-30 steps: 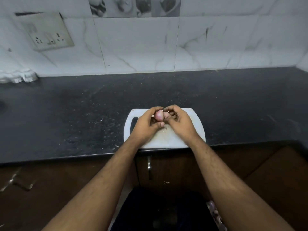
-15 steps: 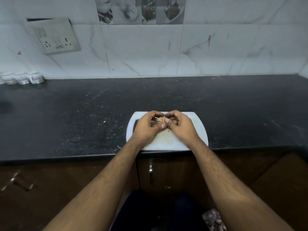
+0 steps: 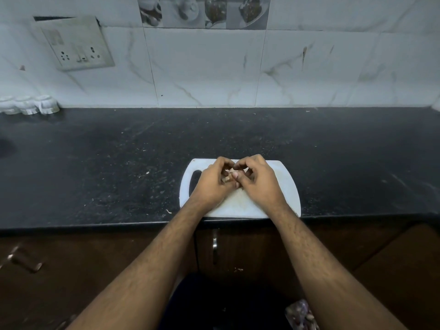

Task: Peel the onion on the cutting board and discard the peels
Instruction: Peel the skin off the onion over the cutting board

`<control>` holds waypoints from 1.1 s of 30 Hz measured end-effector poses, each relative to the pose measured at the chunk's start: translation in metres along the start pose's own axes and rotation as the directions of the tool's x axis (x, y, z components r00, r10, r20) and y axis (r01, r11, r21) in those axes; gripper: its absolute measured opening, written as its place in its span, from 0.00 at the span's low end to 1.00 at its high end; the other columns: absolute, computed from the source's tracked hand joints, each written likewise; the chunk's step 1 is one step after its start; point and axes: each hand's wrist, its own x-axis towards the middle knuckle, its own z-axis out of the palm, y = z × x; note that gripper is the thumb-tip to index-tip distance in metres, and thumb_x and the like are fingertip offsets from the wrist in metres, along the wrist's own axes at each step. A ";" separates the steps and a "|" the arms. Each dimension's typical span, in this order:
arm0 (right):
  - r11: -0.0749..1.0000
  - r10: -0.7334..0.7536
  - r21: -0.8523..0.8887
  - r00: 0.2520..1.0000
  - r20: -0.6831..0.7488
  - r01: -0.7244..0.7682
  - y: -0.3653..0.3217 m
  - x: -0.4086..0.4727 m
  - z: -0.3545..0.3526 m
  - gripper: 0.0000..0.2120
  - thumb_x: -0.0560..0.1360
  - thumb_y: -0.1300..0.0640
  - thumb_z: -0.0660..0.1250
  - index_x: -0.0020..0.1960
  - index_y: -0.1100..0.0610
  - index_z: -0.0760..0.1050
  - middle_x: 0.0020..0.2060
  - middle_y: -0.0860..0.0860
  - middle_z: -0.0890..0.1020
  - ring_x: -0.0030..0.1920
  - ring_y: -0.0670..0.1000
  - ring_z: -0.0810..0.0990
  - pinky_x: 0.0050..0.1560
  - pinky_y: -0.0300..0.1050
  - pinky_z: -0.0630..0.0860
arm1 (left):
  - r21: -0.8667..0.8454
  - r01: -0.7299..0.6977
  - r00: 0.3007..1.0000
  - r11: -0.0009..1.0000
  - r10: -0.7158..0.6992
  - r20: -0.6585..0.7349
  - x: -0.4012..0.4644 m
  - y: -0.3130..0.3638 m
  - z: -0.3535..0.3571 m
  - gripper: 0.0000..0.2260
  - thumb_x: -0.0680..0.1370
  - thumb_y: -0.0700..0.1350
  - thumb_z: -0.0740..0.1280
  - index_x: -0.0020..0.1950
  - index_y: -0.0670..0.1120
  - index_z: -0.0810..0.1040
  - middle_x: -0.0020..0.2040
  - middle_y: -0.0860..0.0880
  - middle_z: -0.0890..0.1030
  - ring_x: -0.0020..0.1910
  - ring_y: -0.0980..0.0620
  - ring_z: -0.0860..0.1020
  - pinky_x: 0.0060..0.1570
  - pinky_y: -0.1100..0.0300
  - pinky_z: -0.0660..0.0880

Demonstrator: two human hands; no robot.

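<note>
A white cutting board (image 3: 285, 186) with a handle slot on its left lies at the front edge of the black counter. Above its middle my left hand (image 3: 212, 184) and my right hand (image 3: 258, 182) are cupped together around a small onion (image 3: 229, 173). Only a pale sliver of the onion and a bit of brownish peel show between the fingers; the remainder is hidden by both hands. My right thumb presses against the onion from the near side.
The black counter (image 3: 119, 167) runs wide to both sides. Small white cups (image 3: 28, 104) stand at the back left by the tiled wall, under a wall socket (image 3: 76, 44). A bag of onion peels (image 3: 301, 315) sits low on the right, below brown cabinet doors.
The pink onion, visible between the fingertips a second ago, is now mostly covered as both hands closed around it. The camera tilted down slightly, so the hands sit lower in view.
</note>
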 end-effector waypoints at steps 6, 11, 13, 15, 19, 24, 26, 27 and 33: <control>1.000 -0.007 -0.024 0.998 -0.070 0.005 -0.003 -0.003 -0.001 0.04 0.78 0.58 0.73 0.49 0.50 0.80 0.47 0.43 0.79 0.45 0.40 0.78 0.45 0.26 0.71 | 0.007 -0.051 0.999 0.999 0.051 0.015 -0.002 0.001 -0.001 0.14 0.77 0.42 0.77 0.59 0.50 0.78 0.51 0.53 0.83 0.44 0.62 0.76 0.46 0.69 0.73; 0.996 -0.022 -0.089 0.998 -0.060 0.017 -0.003 -0.002 0.000 0.03 0.81 0.60 0.67 0.51 0.54 0.79 0.46 0.45 0.77 0.48 0.37 0.77 0.46 0.24 0.69 | 0.100 -0.085 0.996 0.991 0.083 0.031 0.000 0.001 0.000 0.17 0.78 0.47 0.75 0.67 0.52 0.80 0.57 0.52 0.80 0.57 0.51 0.75 0.57 0.56 0.74; 0.995 -0.006 -0.097 0.999 -0.041 0.002 -0.002 -0.001 0.000 0.03 0.82 0.59 0.66 0.52 0.54 0.79 0.46 0.44 0.77 0.48 0.37 0.76 0.46 0.24 0.69 | 0.139 -0.078 0.996 0.987 0.073 0.046 0.000 0.000 0.001 0.18 0.79 0.48 0.74 0.68 0.52 0.79 0.57 0.51 0.78 0.59 0.51 0.73 0.59 0.57 0.71; 0.997 0.021 -0.071 1.000 -0.016 -0.022 -0.001 -0.001 0.000 0.04 0.82 0.57 0.66 0.52 0.53 0.79 0.46 0.43 0.78 0.48 0.38 0.77 0.46 0.26 0.69 | 0.145 -0.073 0.997 0.987 0.067 0.043 0.001 0.001 0.001 0.17 0.79 0.47 0.74 0.67 0.51 0.79 0.58 0.51 0.77 0.61 0.50 0.73 0.62 0.56 0.71; 0.997 0.080 0.013 0.995 0.058 -0.081 -0.001 0.000 -0.002 0.05 0.83 0.56 0.65 0.51 0.52 0.79 0.47 0.44 0.80 0.48 0.41 0.78 0.48 0.33 0.71 | 0.096 -0.070 0.996 0.993 0.065 0.053 0.001 0.002 0.002 0.15 0.79 0.43 0.74 0.65 0.48 0.78 0.60 0.51 0.79 0.59 0.53 0.77 0.60 0.59 0.74; 0.981 0.104 0.155 0.990 0.094 -0.117 -0.003 -0.001 -0.005 0.05 0.83 0.56 0.66 0.52 0.53 0.81 0.47 0.48 0.84 0.49 0.47 0.82 0.52 0.37 0.76 | 0.018 -0.065 0.997 0.998 0.064 0.035 0.001 -0.004 0.001 0.13 0.79 0.38 0.73 0.61 0.47 0.76 0.55 0.54 0.83 0.52 0.61 0.80 0.51 0.72 0.73; 0.972 0.110 0.202 0.991 0.070 -0.122 -0.005 -0.001 -0.006 0.06 0.84 0.58 0.64 0.52 0.53 0.80 0.46 0.47 0.85 0.49 0.45 0.84 0.52 0.38 0.78 | -0.026 -0.051 0.999 0.998 0.052 0.010 0.001 -0.005 -0.001 0.15 0.78 0.37 0.74 0.60 0.50 0.75 0.55 0.56 0.82 0.52 0.68 0.79 0.49 0.76 0.73; 0.974 0.107 0.194 0.993 0.047 -0.115 -0.005 -0.001 -0.006 0.06 0.84 0.58 0.64 0.53 0.53 0.80 0.47 0.47 0.85 0.49 0.45 0.83 0.52 0.38 0.79 | -0.042 -0.049 0.999 0.998 0.049 -0.001 0.001 -0.005 -0.001 0.17 0.78 0.38 0.75 0.61 0.51 0.74 0.56 0.57 0.81 0.52 0.71 0.79 0.49 0.77 0.72; 0.993 -0.006 0.116 0.999 0.052 0.000 -0.010 -0.004 -0.005 0.13 0.83 0.46 0.64 0.66 0.47 0.77 0.58 0.44 0.77 0.54 0.41 0.80 0.53 0.31 0.75 | -0.060 -0.064 0.996 0.996 0.061 -0.058 0.001 -0.005 0.001 0.15 0.76 0.46 0.78 0.58 0.51 0.76 0.52 0.55 0.83 0.49 0.66 0.80 0.47 0.73 0.73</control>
